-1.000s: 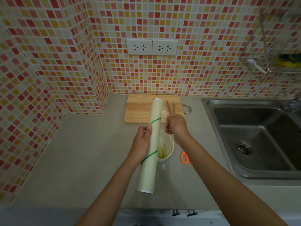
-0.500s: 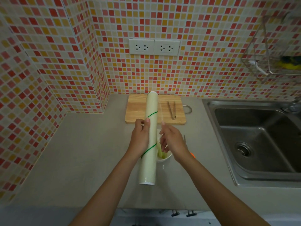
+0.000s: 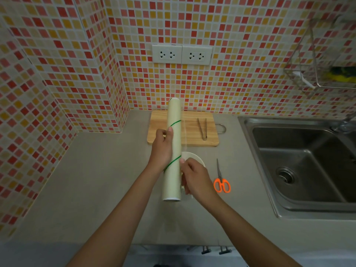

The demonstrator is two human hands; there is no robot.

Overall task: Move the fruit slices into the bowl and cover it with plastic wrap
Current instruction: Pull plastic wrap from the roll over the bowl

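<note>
Wrap stage, bowl [image 3: 193,158] not covered yet.
Left hand [image 3: 162,149] clamps the plastic wrap roll [image 3: 173,151]; right hand [image 3: 196,180] pinches its film edge.

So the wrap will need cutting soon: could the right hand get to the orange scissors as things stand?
Probably yes: the scissors lie in the open on the counter beside the right hand, though it is busy at the wrap roll.

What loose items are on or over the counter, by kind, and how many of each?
Plastic wrap roll: 1
Bowl: 1
Cutting board: 1
Tongs: 1
Scissors: 1
Total: 5
</note>
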